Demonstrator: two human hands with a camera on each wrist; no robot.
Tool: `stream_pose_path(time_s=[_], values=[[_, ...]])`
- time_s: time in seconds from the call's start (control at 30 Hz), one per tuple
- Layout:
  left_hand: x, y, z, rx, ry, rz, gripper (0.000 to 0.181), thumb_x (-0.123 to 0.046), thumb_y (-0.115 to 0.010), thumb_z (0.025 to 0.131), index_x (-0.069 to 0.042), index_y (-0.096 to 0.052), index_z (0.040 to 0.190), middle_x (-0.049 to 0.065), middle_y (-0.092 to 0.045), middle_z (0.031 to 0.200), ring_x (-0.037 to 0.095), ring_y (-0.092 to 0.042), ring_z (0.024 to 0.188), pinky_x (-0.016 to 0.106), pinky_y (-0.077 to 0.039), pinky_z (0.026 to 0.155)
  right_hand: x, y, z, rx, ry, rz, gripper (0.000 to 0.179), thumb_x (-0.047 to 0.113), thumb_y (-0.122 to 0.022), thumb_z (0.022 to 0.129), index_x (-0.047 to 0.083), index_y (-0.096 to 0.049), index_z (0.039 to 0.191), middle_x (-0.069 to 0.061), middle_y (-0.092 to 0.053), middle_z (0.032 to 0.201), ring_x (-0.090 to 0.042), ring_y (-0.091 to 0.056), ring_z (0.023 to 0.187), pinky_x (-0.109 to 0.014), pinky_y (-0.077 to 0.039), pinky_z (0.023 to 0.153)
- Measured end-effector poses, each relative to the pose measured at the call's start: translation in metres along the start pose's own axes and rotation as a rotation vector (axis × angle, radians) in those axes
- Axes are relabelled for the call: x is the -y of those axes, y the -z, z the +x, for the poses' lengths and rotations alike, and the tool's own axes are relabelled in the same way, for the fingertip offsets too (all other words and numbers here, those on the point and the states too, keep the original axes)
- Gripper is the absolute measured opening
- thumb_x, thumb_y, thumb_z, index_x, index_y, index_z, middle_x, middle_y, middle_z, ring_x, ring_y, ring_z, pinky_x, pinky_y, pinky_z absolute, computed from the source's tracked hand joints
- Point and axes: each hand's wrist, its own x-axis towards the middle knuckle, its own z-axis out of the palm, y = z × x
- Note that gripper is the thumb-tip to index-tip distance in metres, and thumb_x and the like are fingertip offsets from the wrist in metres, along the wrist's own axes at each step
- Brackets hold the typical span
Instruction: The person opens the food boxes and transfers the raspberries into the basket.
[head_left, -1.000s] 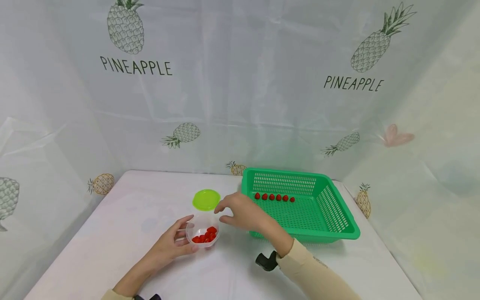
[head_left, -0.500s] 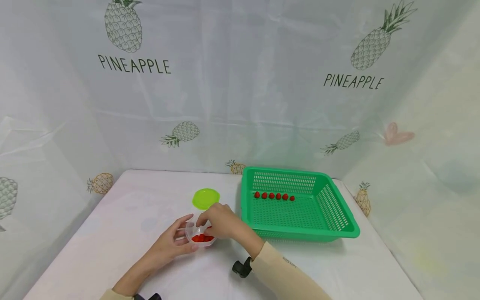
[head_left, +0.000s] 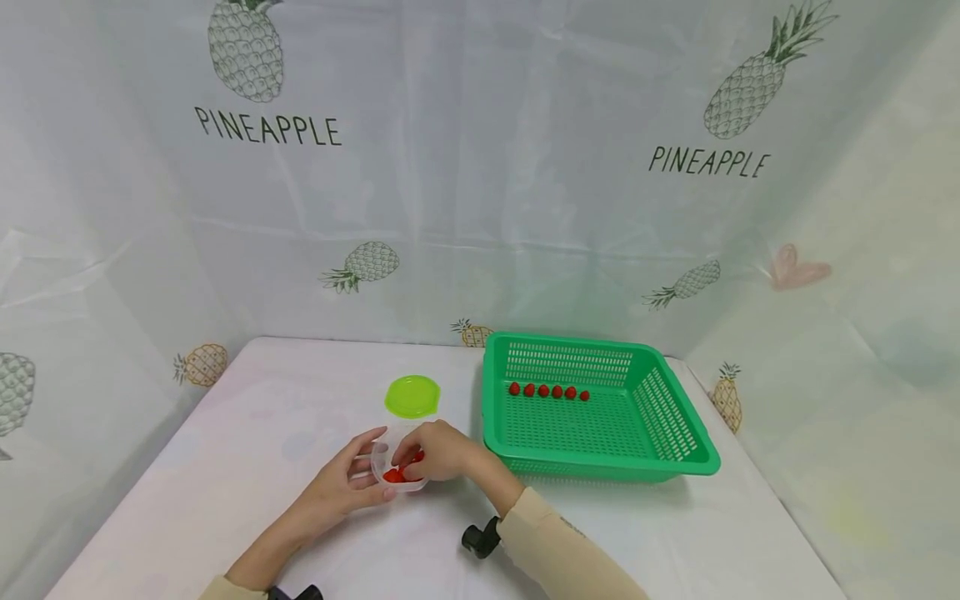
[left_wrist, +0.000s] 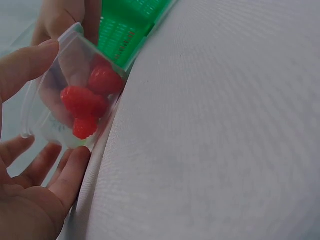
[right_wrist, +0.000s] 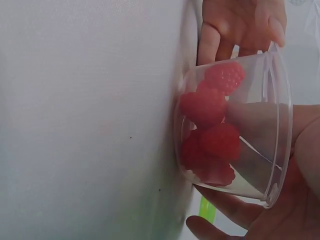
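A clear plastic tub (head_left: 380, 463) stands on the table with several red raspberries (right_wrist: 202, 107) at its bottom. My left hand (head_left: 341, 483) holds it from the left, thumb near its front and the other fingers round the far side. From the right, my right hand (head_left: 444, 452) reaches over the rim. Its thumb and fingers are down inside among the raspberries, fingertips right at them in the left wrist view. Whether they pinch one I cannot tell. In the right wrist view other fingers of that hand (right_wrist: 220, 205) lie outside the tub wall.
A lime-green lid (head_left: 412, 397) lies just behind the tub. To the right stands a green slotted basket (head_left: 600, 463) with a row of several red berries (head_left: 543, 390) along its far side. A curtain printed with pineapples hangs behind the table.
My right hand has come left from between the tub and the basket and gone down into the tub. The left hand keeps its hold on the tub.
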Motion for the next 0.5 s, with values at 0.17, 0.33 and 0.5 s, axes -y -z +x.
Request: stream_pose_path(time_s=[0.17, 0.33, 0.5], values=[[0.0008, -0.0008, -0.0004, -0.014, 0.003, -0.003, 0.094, -0.019, -0.088, 0.090, -0.022, -0.032, 0.166, 0.022, -0.042, 0.159, 0.035, -0.062, 0.133, 0.027, -0.058, 0.098, -0.0006, -0.0005, 0.0011, -0.001, -0.003, -0.014, 0.020, 0.003, -0.071, 0.097, 0.016, -0.083, 0.106, 0.013, -0.065, 0.078, -0.003, -0.052, 0.072, -0.015, -0.047, 0.066], [0.0029, -0.0008, 0.0000, -0.011, -0.004, 0.000, 0.095, -0.018, -0.088, 0.089, -0.021, -0.032, 0.166, 0.024, -0.041, 0.159, 0.036, -0.062, 0.133, 0.028, -0.058, 0.099, 0.0031, -0.0003, 0.0000, -0.005, -0.041, -0.011, 0.017, 0.003, -0.074, 0.095, 0.015, -0.084, 0.102, 0.012, -0.070, 0.081, -0.003, -0.055, 0.074, -0.015, -0.049, 0.068], [0.0039, -0.0009, 0.0004, -0.004, -0.005, 0.000, 0.095, -0.019, -0.088, 0.089, -0.022, -0.031, 0.166, 0.024, -0.040, 0.160, 0.037, -0.061, 0.134, 0.028, -0.058, 0.099, 0.0080, -0.0003, -0.0019, -0.013, -0.047, -0.062, 0.014, 0.004, -0.075, 0.096, 0.014, -0.084, 0.099, 0.011, -0.071, 0.080, -0.004, -0.056, 0.075, -0.016, -0.049, 0.071]])
